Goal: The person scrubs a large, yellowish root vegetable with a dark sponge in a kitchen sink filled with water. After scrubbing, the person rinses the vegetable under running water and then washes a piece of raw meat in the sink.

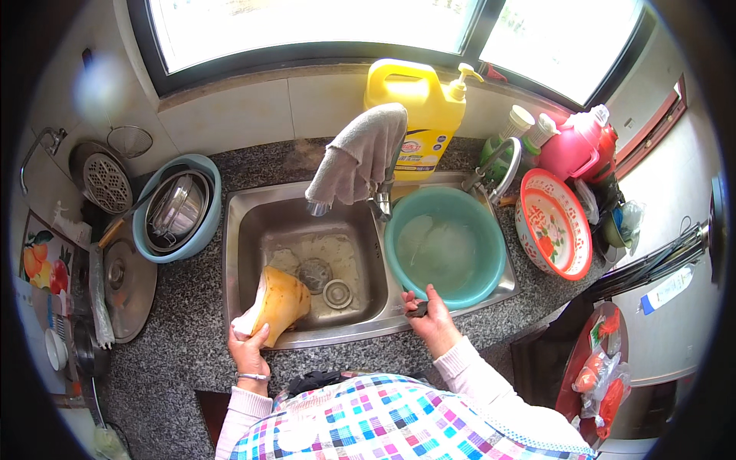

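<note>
My left hand (250, 351) grips the lower end of a yellowish-brown piece of meat with skin (282, 299), tilted over the front left corner of the steel sink (305, 215). In my right hand (432, 322), close to the front of a green basin, is a small dark object (418, 310); what it is cannot be told. The green plastic basin (391, 247) holds cloudy water and rests at the sink's right side. A grey cloth (362, 149) hangs over the faucet (380, 201). A round drain strainer (337, 294) lies on the sink floor.
Behind the sink stands a yellow detergent jug (420, 121). Farther right are a red-rimmed enamel basin (555, 224), a second curved faucet (506, 167) and a pink thermos (575, 144). At the left, a light blue basin (215, 213) holds metal pans, beside a large pot lid (132, 287).
</note>
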`<control>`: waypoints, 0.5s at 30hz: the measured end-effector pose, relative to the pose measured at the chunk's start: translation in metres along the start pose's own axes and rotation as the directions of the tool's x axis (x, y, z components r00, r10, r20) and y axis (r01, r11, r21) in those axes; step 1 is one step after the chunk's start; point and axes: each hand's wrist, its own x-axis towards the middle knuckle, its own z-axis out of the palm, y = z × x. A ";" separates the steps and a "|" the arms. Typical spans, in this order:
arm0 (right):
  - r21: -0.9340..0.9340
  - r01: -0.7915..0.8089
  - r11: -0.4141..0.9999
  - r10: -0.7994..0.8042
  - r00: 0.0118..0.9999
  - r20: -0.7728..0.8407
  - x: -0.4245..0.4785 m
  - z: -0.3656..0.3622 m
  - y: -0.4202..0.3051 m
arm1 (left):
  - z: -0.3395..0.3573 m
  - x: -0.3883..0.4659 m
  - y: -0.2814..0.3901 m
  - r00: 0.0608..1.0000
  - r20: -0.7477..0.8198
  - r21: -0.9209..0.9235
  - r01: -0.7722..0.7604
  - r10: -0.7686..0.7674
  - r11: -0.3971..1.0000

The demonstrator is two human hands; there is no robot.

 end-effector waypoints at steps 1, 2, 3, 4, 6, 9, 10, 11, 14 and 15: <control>0.019 -0.012 1.000 0.013 1.000 -0.011 0.001 -0.001 0.000 | 0.000 0.000 0.000 1.000 0.003 0.002 0.002 -0.002 1.000; 0.070 -0.015 0.997 0.019 0.998 -0.062 0.001 0.000 -0.001 | 0.002 0.001 0.000 1.000 0.004 0.004 0.003 -0.003 1.000; 0.141 -0.022 0.990 0.037 0.993 -0.110 0.003 0.003 0.000 | 0.000 0.001 0.001 1.000 -0.005 0.015 -0.004 0.004 1.000; 0.157 -0.024 0.987 0.042 0.993 -0.109 0.006 -0.002 -0.002 | -0.001 0.002 -0.001 1.000 -0.007 0.010 -0.005 0.005 1.000; 0.154 0.051 0.987 -0.036 0.994 -0.099 0.015 -0.010 0.004 | -0.001 0.003 -0.002 1.000 0.007 0.021 -0.006 0.006 1.000; 0.196 0.059 0.979 -0.035 0.992 -0.125 0.016 -0.011 0.000 | -0.002 0.002 0.002 1.000 0.019 0.037 -0.020 0.019 0.999; 0.125 0.088 0.988 -0.082 0.995 -0.048 0.019 -0.018 -0.003 | -0.001 0.002 0.002 1.000 0.018 0.033 -0.013 0.013 0.999; 0.066 0.111 0.992 -0.104 0.990 -0.091 0.021 -0.019 -0.008 | -0.001 0.002 0.003 1.000 0.017 0.029 -0.007 0.006 1.000; -0.114 0.216 0.970 -0.237 0.943 -0.231 0.018 -0.009 -0.011 | -0.001 0.002 0.004 1.000 0.006 0.029 0.000 0.000 1.000; -0.148 0.251 0.957 -0.278 0.937 -0.211 0.018 -0.010 -0.012 | -0.001 0.002 0.005 1.000 0.005 0.027 0.002 -0.002 1.000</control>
